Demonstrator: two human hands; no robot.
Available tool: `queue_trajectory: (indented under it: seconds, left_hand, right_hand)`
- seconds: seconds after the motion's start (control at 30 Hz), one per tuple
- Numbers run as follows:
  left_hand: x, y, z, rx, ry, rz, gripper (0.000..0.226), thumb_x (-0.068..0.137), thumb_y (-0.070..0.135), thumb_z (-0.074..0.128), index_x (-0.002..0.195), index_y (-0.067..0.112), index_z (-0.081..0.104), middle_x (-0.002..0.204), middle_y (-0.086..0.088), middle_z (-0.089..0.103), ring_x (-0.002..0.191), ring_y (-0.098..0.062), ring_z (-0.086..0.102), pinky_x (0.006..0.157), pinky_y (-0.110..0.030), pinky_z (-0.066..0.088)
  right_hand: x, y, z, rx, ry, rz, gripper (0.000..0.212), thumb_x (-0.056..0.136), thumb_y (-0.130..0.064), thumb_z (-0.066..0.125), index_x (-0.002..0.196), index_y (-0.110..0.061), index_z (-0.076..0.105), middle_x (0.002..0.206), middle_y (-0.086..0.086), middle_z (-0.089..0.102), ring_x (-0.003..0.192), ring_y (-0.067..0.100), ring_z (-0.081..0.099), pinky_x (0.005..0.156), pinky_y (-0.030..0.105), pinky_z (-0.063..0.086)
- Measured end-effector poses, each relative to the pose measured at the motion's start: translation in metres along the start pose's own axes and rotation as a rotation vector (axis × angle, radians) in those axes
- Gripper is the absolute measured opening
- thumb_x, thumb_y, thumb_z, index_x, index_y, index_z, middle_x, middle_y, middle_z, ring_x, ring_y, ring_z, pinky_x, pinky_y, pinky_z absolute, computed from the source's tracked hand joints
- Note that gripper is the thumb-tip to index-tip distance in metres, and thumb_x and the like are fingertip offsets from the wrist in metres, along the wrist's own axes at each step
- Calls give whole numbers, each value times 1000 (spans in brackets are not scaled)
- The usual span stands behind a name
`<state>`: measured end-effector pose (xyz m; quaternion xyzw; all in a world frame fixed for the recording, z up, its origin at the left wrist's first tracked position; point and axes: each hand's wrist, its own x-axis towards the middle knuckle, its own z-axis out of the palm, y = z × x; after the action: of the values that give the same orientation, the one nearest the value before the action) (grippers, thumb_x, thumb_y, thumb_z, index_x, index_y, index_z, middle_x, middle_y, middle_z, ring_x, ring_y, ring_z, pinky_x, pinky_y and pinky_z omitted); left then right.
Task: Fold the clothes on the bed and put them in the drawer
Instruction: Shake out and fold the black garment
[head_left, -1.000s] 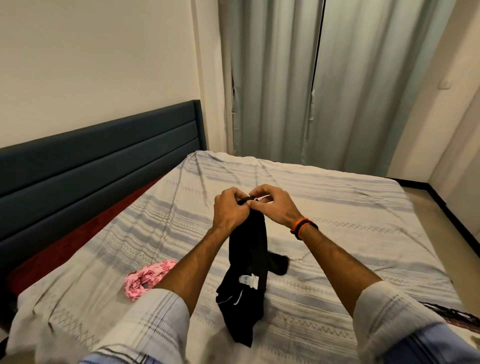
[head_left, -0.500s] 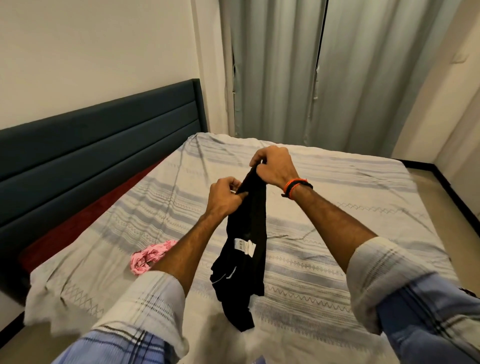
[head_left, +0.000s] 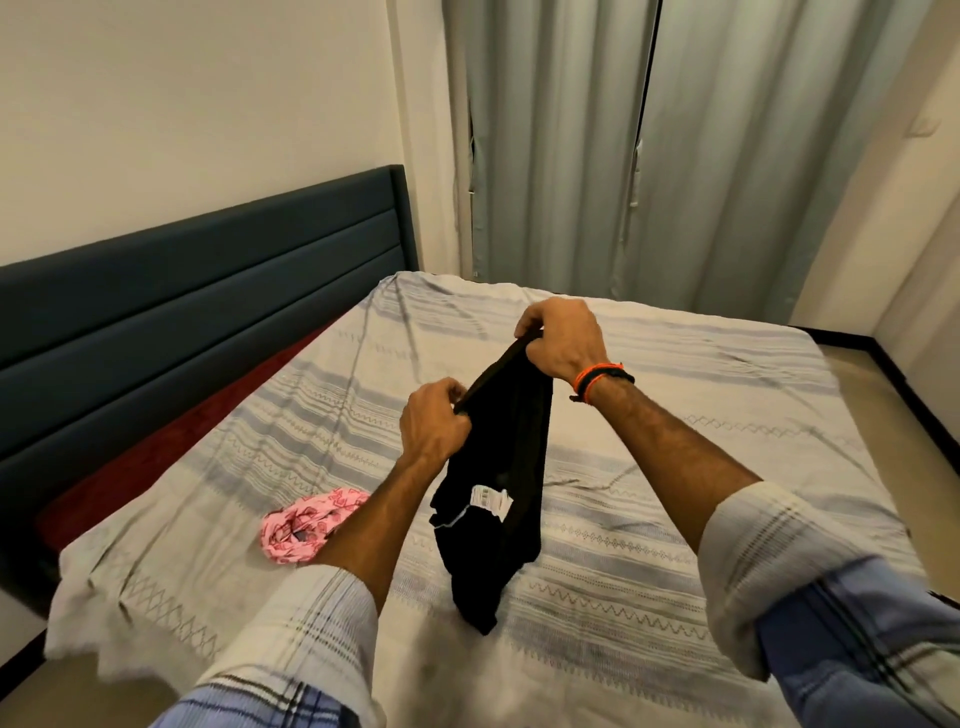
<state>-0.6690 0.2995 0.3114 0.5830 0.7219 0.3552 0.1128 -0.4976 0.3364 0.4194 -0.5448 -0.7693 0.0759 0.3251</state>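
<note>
A black garment with a white label hangs above the bed, its lower tip near the striped cover. My left hand pinches its top edge at the lower left. Higher and further right, my right hand grips the same edge, which is stretched taut between the two hands. A crumpled pink patterned garment lies on the bed left of my left forearm. No drawer is in view.
A dark padded headboard runs along the left side of the bed. Grey curtains hang behind the bed's far end. Floor shows at the right past the bed's edge.
Both hands were together at the garment's top one second ago. They have since moved apart, the right hand rising, and the top edge is now pulled out between them.
</note>
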Motion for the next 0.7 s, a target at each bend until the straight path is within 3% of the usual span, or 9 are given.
queue_trajectory:
  seconds: [0.13, 0.37, 0.57, 0.7]
  left_hand:
    - [-1, -33, -9, 126, -16, -140, 29, 77, 13, 66, 105, 23, 67, 102, -4, 71, 97, -26, 67, 87, -37, 55]
    - [17, -55, -41, 157, 76, -280, 24, 82, 18, 67, 106, 20, 69, 102, -9, 70, 96, -30, 66, 86, -42, 56]
    - [39, -55, -66, 73, 99, -295, 14, 80, 12, 70, 86, 25, 71, 92, -5, 72, 84, -24, 68, 79, -38, 60]
    - [51, -44, -74, 4, 69, -270, 18, 82, 1, 71, 82, 20, 72, 89, -5, 69, 78, -19, 64, 70, -29, 56]
  right_hand:
    - [9, 25, -16, 81, 117, 150, 28, 74, 2, 60, 88, -13, 79, 92, 7, 75, 90, 20, 65, 84, 20, 44]
    - [13, 69, -24, 72, 171, 296, 29, 73, 6, 60, 85, -12, 78, 88, 8, 73, 81, 19, 59, 84, 24, 49]
    - [6, 105, -13, 27, 104, 381, 21, 76, 8, 66, 87, -6, 77, 93, 13, 73, 86, 25, 66, 83, 32, 56]
    - [-4, 113, -11, -139, 7, 415, 18, 82, -3, 68, 96, -11, 76, 95, 12, 73, 90, 29, 65, 77, 35, 54]
